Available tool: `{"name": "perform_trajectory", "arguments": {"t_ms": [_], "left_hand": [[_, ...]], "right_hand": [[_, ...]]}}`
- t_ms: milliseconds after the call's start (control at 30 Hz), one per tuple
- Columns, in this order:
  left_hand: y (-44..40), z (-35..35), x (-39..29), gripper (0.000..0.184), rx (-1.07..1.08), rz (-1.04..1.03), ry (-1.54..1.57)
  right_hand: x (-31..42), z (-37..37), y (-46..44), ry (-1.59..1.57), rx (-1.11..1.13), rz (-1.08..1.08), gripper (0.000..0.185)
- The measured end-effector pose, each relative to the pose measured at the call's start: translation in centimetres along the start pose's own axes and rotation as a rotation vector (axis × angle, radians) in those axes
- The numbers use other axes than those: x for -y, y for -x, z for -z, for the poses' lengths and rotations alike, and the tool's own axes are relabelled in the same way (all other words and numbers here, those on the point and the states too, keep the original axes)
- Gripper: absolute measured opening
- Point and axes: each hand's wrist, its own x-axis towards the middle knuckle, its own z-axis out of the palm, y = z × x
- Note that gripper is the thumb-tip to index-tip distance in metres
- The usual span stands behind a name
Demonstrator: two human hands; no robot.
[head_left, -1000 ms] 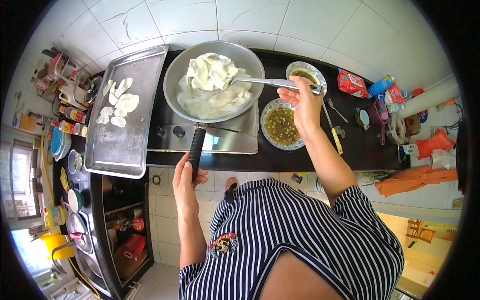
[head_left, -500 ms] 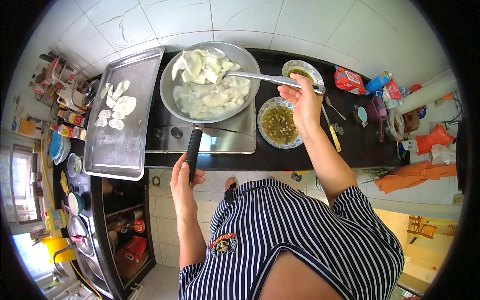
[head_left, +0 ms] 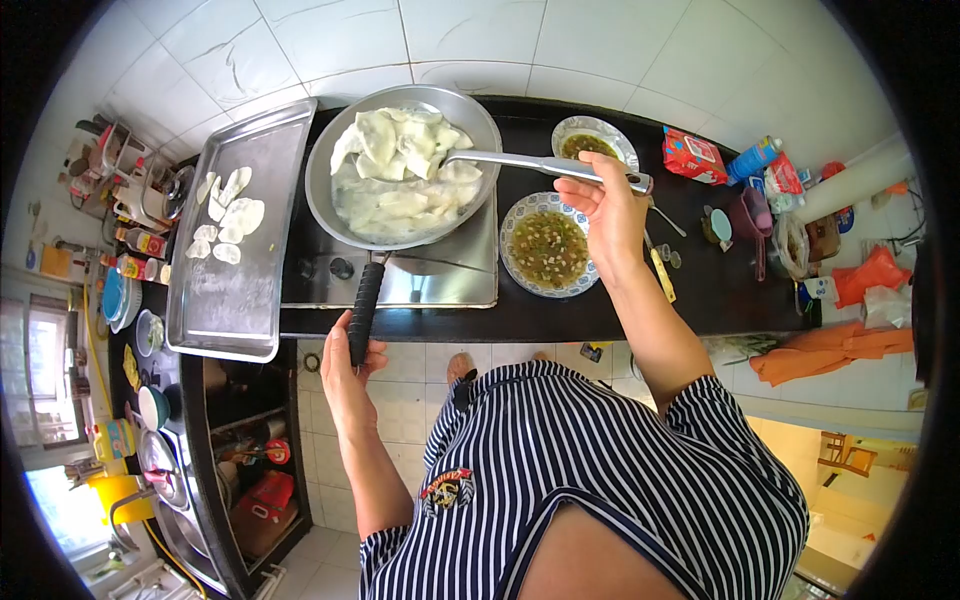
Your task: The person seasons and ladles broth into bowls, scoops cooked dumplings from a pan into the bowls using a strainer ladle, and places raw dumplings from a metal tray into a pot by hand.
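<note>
My left hand [head_left: 350, 372] is wrapped around the black handle [head_left: 367, 305] of a grey pan [head_left: 318, 190] on the stove. Pale dumplings [head_left: 395, 145] are heaped in the pan, some raised on the ladle's bowl, others lower in cloudy liquid. My right hand [head_left: 606, 200] holds the end of the metal ladle [head_left: 530, 161], with its bowl hidden under the dumplings. Below and left of that hand sits a patterned bowl [head_left: 512, 270] of broth with chopped bits. A second patterned bowl [head_left: 622, 146] with greenish broth stands behind it.
A metal tray [head_left: 225, 310] with several flat pale pieces lies left of the pan. Right of the bowls are a spoon, a yellow-handled utensil [head_left: 662, 275], a red packet [head_left: 693, 158] and a blue bottle [head_left: 754, 158]. Shelves stand at lower left.
The pan, tray and bowls appear shifted left in view. The ladle's dumplings have moved toward the pan's left side since the earliest frame. Both hands keep their holds.
</note>
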Motion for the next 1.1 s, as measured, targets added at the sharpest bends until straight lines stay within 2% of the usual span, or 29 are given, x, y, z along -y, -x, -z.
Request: {"name": "perform_trajectory", "arguments": {"t_ms": [200, 367, 633, 700, 867, 1100], "left_hand": [[0.3, -0.5, -0.2, 0.049, -0.077, -0.019, -0.006], [0.2, -0.7, 0.3, 0.05, -0.092, -0.038, 0.016], [-0.2, -0.4, 1.0, 0.048, -0.096, -0.079, 0.043], [0.0, -0.5, 0.9, 0.053, -0.101, -0.087, -0.006], [0.1, -0.7, 0.9, 0.051, -0.099, -0.101, -0.014], [-0.3, -0.5, 1.2, 0.051, -0.094, -0.107, 0.015]], "right_hand": [[-0.4, 1.5, -0.2, 0.016, -0.035, -0.031, 0.024], [1.0, 5.6, -1.6, -0.06, -0.077, -0.051, 0.025], [7.5, 14.3, -3.7, 0.029, -0.166, 0.19, 0.025], [8.4, 16.5, -4.3, 0.089, -0.212, 0.23, 0.025], [8.1, 20.0, -6.0, 0.188, -0.303, 0.315, 0.023], [6.0, 21.1, -7.9, 0.227, -0.345, 0.328, 0.021]]}}
